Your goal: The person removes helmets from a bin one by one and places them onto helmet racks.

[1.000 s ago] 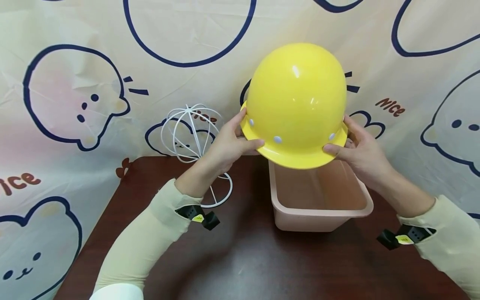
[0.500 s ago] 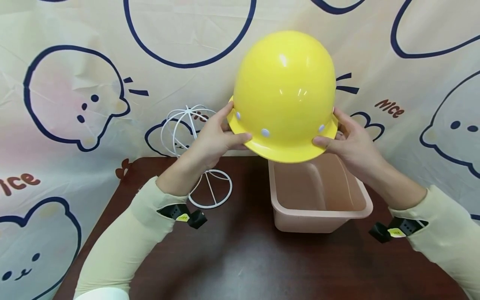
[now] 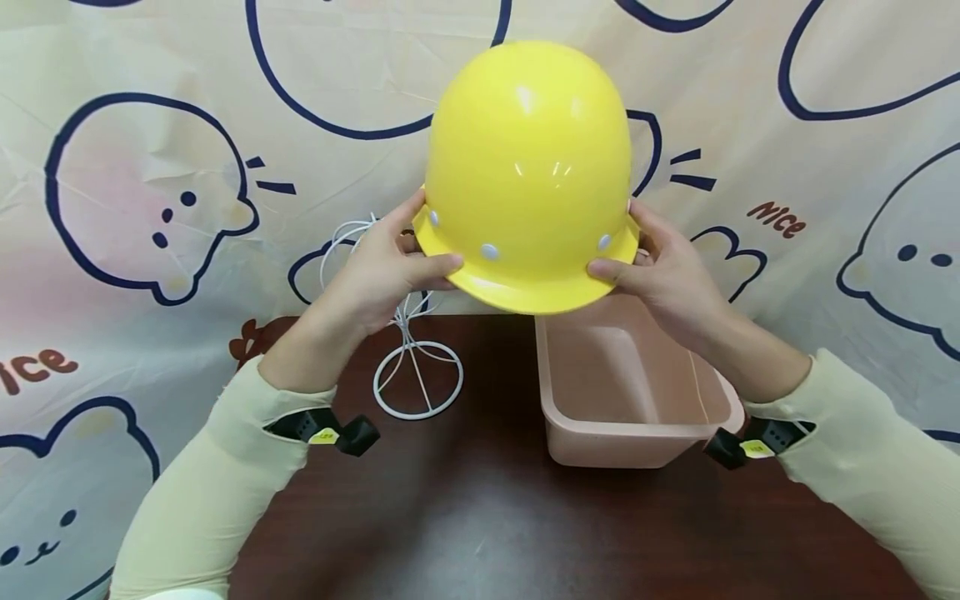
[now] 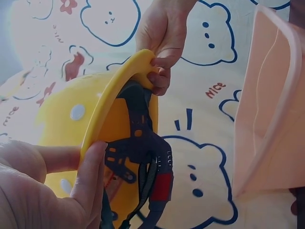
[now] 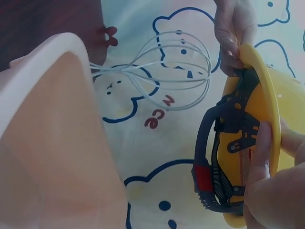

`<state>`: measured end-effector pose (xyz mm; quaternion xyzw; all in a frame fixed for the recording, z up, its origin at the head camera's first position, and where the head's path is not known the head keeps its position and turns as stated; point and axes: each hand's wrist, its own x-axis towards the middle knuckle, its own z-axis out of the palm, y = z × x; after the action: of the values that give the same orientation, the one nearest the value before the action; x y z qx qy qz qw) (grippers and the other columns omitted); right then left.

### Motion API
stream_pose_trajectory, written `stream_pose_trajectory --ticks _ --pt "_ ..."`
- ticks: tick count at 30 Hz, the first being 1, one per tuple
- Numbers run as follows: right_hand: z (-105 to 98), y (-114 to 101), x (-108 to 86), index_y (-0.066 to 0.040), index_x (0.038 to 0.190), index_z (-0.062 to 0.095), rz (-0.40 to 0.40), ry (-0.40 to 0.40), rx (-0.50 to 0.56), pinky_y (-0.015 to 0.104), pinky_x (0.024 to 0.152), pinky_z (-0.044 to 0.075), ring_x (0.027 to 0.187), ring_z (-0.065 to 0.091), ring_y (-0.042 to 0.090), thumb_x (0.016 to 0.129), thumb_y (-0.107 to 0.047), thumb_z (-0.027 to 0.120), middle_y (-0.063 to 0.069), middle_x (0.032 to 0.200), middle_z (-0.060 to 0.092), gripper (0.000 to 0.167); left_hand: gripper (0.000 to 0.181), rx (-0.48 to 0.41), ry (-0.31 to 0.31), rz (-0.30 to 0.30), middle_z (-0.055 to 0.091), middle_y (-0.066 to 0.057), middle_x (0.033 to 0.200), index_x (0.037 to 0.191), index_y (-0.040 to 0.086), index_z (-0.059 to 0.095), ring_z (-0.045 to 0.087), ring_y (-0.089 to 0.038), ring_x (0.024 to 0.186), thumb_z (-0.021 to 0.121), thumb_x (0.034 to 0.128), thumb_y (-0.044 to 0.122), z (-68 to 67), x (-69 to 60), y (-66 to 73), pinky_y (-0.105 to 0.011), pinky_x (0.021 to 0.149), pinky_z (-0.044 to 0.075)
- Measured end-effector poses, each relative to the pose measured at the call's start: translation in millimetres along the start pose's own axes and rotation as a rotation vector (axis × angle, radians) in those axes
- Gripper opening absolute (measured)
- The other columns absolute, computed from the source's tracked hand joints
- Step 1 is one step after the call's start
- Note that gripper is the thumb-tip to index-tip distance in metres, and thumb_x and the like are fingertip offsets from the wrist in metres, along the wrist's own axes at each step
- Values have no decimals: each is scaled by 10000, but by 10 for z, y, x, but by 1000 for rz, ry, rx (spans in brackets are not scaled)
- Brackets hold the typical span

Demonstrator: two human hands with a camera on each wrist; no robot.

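Observation:
Both hands hold a yellow hard hat (image 3: 528, 167) in the air above the table, dome up and brim toward the camera. My left hand (image 3: 382, 271) pinches the brim on its left side, thumb on top and fingers beneath. On the opposite side my right hand (image 3: 671, 271) grips the brim the same way. The wrist views show the dark inner harness (image 4: 140, 138) with a red patch. Behind the left hand stands a white wire stand (image 3: 417, 379) with a round base and a cage-like top, partly hidden by that hand.
An open pink bin (image 3: 637, 429) stands on the dark wooden table (image 3: 465, 517), below the hard hat and right hand. A cream cloth (image 3: 825, 275) printed with cartoon bears hangs behind the table.
The hard hat has moved left and up with both hands on it, off the bin and toward the wire stand. The bin and stand have stayed put.

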<state>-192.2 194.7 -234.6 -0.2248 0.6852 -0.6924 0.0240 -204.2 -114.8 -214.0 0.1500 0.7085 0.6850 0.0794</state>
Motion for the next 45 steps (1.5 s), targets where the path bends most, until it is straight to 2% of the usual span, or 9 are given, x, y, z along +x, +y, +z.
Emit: stream_pose_trajectory --ticks 9,16,20,25,29,33,37,45 --pt "231 -12 199 -162 1562 380 -1 -1 47 329 832 614 1068 696 220 931 45 688 165 1339 545 732 849 11 12 14 616 -230 1274 1624 199 262 747 -203 959 652 931 -100 -268 -107 86 -336 825 611" --pt "425 -53 342 -172 1554 382 -16 -26 41 373 860 609 1129 670 275 938 28 689 173 1374 538 717 827 -21 11 34 650 -169 1214 1612 207 303 749 -217 962 678 929 -70 -464 -196 167 -334 807 613" --pt "537 -71 401 -162 1554 368 10 -19 63 375 856 611 1133 669 278 940 34 683 173 1376 542 717 816 -16 11 48 658 -140 1215 1609 206 314 747 -212 966 692 930 -44 -572 -233 182 -321 812 610" --pt "677 -49 480 -127 1536 373 3 -34 76 394 848 613 1127 670 289 939 53 673 173 1352 539 691 793 2 -2 74 670 -114 1202 1597 203 342 746 -211 961 688 930 -49 -719 -293 182 -306 810 609" --pt "795 -30 550 -122 1537 363 5 -38 91 408 860 609 1143 662 296 937 68 669 160 1338 533 700 798 -19 -3 72 683 -100 1199 1598 197 340 747 -216 960 676 927 -75 -849 -349 171 -310 800 611" --pt "915 -17 617 -147 1578 319 30 -22 98 411 867 607 1148 655 299 920 63 696 143 1349 523 786 818 -60 -3 64 673 -98 1217 1609 189 313 745 -220 961 648 927 -114 -983 -392 138 -315 796 613" --pt "1013 12 665 -178 1610 267 58 -11 103 403 871 606 1144 657 296 907 59 716 135 1350 523 868 811 -60 -2 57 673 -82 1220 1610 188 309 744 -212 947 639 934 -112 -1101 -425 86 -303 792 614" --pt "1145 135 729 -155 1623 230 99 3 84 395 879 603 1147 650 287 900 52 729 132 1365 516 902 815 -35 -15 36 692 -68 1189 1622 231 286 743 -208 907 618 954 -98 -1257 -479 -22 -285 779 614"
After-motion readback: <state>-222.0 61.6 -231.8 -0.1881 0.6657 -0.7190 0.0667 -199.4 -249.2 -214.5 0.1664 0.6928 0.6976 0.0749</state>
